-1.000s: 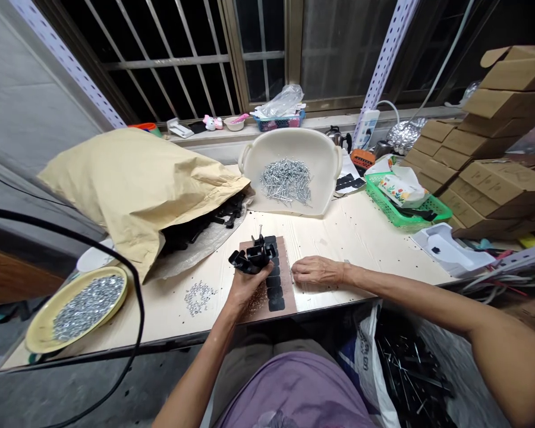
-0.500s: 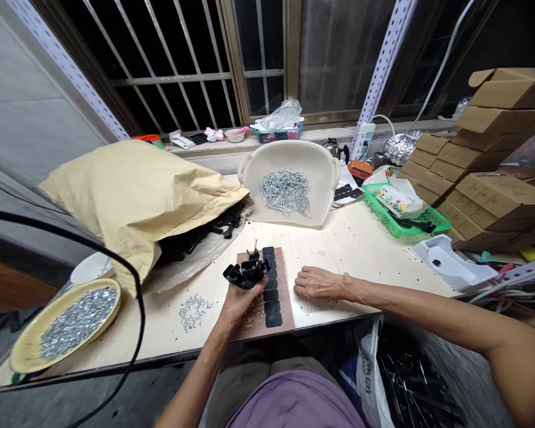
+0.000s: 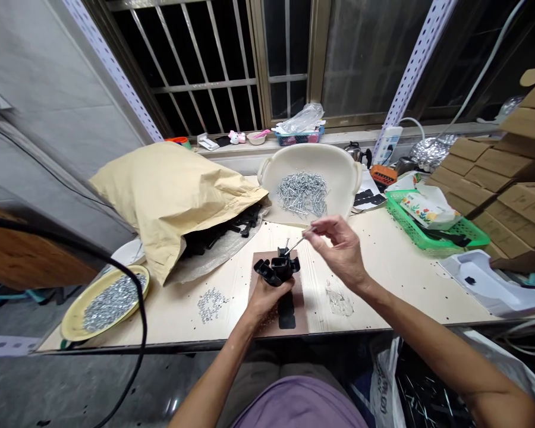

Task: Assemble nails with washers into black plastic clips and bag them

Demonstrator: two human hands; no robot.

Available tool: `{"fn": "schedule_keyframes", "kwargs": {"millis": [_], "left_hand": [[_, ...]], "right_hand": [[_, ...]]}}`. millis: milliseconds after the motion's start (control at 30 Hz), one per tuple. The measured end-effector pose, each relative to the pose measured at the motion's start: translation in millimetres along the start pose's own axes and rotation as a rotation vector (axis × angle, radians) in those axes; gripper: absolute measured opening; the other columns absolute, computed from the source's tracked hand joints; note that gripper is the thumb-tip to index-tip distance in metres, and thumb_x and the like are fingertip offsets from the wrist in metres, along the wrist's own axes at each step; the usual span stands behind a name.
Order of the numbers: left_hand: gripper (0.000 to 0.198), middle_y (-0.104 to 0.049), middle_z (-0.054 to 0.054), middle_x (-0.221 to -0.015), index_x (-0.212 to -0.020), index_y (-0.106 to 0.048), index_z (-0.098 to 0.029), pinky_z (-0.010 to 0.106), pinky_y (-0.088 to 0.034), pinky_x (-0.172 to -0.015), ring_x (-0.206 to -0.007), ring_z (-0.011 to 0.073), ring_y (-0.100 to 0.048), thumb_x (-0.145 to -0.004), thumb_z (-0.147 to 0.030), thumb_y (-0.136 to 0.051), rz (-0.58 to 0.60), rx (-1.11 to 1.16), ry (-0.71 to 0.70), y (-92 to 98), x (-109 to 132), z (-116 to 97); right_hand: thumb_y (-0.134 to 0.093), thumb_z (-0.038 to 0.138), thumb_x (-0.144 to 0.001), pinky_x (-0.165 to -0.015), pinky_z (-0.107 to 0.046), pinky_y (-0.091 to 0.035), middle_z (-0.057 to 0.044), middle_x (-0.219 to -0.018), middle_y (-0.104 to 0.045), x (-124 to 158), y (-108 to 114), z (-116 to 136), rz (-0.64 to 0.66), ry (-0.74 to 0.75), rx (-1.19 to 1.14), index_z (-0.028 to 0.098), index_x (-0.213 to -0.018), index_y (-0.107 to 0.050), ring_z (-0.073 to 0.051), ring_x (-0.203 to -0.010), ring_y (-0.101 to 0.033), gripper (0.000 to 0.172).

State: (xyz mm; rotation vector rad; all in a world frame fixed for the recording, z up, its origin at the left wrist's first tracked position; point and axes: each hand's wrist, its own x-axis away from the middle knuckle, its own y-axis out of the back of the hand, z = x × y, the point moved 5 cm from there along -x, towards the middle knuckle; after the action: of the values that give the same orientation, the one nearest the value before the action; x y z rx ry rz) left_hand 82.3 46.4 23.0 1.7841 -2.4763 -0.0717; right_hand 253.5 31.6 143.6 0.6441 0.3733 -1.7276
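Observation:
My left hand (image 3: 267, 300) is closed around several black plastic parts (image 3: 276, 270), held over a brown board (image 3: 300, 315) near the table's front edge. One thin metal screw (image 3: 288, 242) stands up from the parts. In my right hand (image 3: 341, 252), thumb and fingertips pinch another long screw (image 3: 298, 242), tilted so its lower end meets the top of the black parts. Whether that end sits in a hole is too small to tell. Black square pads (image 3: 287, 318) lie on the board, partly hidden by my left hand. Small metal nuts (image 3: 210, 304) are scattered to the left.
A white basin (image 3: 339, 169) of screws stands behind my hands. To the left are a paper sack (image 3: 173, 190) spilling black parts and a yellow bowl (image 3: 69, 315) of metal pieces. A green basket (image 3: 432, 241) and cardboard boxes (image 3: 463, 169) stand right. A black cable (image 3: 141, 309) hangs in front.
My right hand has risen from the table and moved to the black parts, now with a screw in its fingertips. A clear patch on the table is uncovered. The view has turned left.

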Motion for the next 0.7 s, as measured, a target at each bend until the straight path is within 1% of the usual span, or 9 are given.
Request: {"fn": "schedule_keyframes", "kwargs": {"millis": [100, 233, 300, 367, 433, 467, 500, 600, 700], "left_hand": [[0.021, -0.067, 0.005, -0.081, -0.081, -0.065, -0.015, 0.032, -0.048, -0.073, -0.076, 0.0205, -0.061, -0.065, -0.028, -0.07, 0.026, -0.001, -0.005, -2.5, -2, -3], [0.025, -0.067, 0.004, -0.083, -0.088, -0.065, -0.016, 0.032, -0.048, -0.073, -0.078, 0.0209, -0.061, -0.065, -0.026, -0.07, -0.005, -0.006, -0.045, -1.7, -7, -9], [0.026, -0.067, 0.004, -0.085, -0.09, -0.065, -0.016, 0.032, -0.048, -0.073, -0.081, 0.0215, -0.061, -0.066, -0.026, -0.07, -0.029, 0.012, -0.065, 0.9, -10, -11], [0.026, -0.067, 0.005, -0.087, -0.09, -0.065, -0.016, 0.033, -0.048, -0.075, -0.083, 0.0223, -0.061, -0.066, -0.026, -0.07, -0.052, 0.031, -0.066, 5.6, -13, -10], [0.026, -0.068, 0.007, -0.088, -0.089, -0.065, -0.016, 0.034, -0.048, -0.077, -0.084, 0.0234, -0.062, -0.067, -0.027, -0.071, -0.075, 0.048, -0.044, 11.7, -16, -9], [0.026, -0.068, 0.007, -0.089, -0.089, -0.065, -0.016, 0.035, -0.049, -0.078, -0.085, 0.0239, -0.063, -0.067, -0.029, -0.071, -0.087, 0.056, -0.025, 15.1, -17, -7], [0.027, -0.068, 0.008, -0.09, -0.089, -0.066, -0.016, 0.036, -0.049, -0.079, -0.086, 0.0243, -0.063, -0.068, -0.03, -0.071, -0.103, 0.067, -0.005, 18.7, -17, -6], [0.03, -0.069, 0.009, -0.096, -0.094, -0.067, -0.016, 0.036, -0.047, -0.084, -0.092, 0.0245, -0.062, -0.069, -0.031, -0.071, -0.149, 0.127, 0.043, 28.4, -21, -2], [0.031, -0.071, 0.007, -0.091, -0.093, -0.069, -0.016, 0.033, -0.048, -0.08, -0.087, 0.0227, -0.064, -0.066, -0.031, -0.074, -0.18, 0.201, 0.107, 36.5, -29, 4]], "right_hand": [[-0.062, 0.027, -0.081, -0.078, -0.033, -0.051, 0.0, -0.088, -0.064, 10, -19, -11, 0.052, 0.021, 0.076, 0.024, -0.093, -0.059, -0.014, -0.081, -0.061, 0.013], [-0.062, 0.027, -0.081, -0.079, -0.035, -0.049, -0.001, -0.087, -0.066, 18, -34, -25, 0.156, 0.034, 0.168, 0.025, -0.092, -0.062, -0.016, -0.083, -0.061, 0.011], [-0.06, 0.029, -0.083, -0.082, -0.036, -0.048, -0.001, -0.089, -0.066, 13, -35, -31, 0.225, 0.066, 0.201, 0.025, -0.094, -0.063, -0.017, -0.087, -0.06, 0.012], [-0.054, 0.033, -0.087, -0.084, -0.036, -0.047, -0.002, -0.098, -0.065, -1, -28, -46, 0.246, 0.061, 0.285, 0.025, -0.101, -0.062, -0.017, -0.095, -0.059, 0.018], [-0.045, 0.033, -0.092, -0.083, -0.034, -0.047, -0.005, -0.108, -0.063, -25, -12, -77, 0.218, -0.039, 0.538, 0.023, -0.108, -0.06, -0.018, -0.099, -0.057, 0.024], [-0.04, 0.032, -0.094, -0.081, -0.034, -0.047, -0.007, -0.107, -0.063, -37, -2, -96, 0.197, -0.117, 0.737, 0.02, -0.107, -0.061, -0.018, -0.098, -0.057, 0.027], [-0.039, 0.03, -0.094, -0.081, -0.034, -0.046, -0.007, -0.103, -0.064, -49, 8, -118, 0.217, -0.219, 0.983, 0.021, -0.103, -0.063, -0.019, -0.096, -0.057, 0.027], [-0.045, 0.015, -0.086, -0.081, -0.043, -0.041, -0.019, -0.091, -0.064, -73, 26, -171, 0.22, -0.341, 1.191, 0.012, -0.08, -0.068, -0.029, -0.096, -0.055, 0.024], [-0.044, 0.001, -0.079, -0.079, -0.043, -0.04, -0.021, -0.086, -0.065, -78, 29, -205, 0.246, -0.385, 1.263, 0.01, -0.071, -0.067, -0.03, -0.094, -0.056, 0.026]]}}
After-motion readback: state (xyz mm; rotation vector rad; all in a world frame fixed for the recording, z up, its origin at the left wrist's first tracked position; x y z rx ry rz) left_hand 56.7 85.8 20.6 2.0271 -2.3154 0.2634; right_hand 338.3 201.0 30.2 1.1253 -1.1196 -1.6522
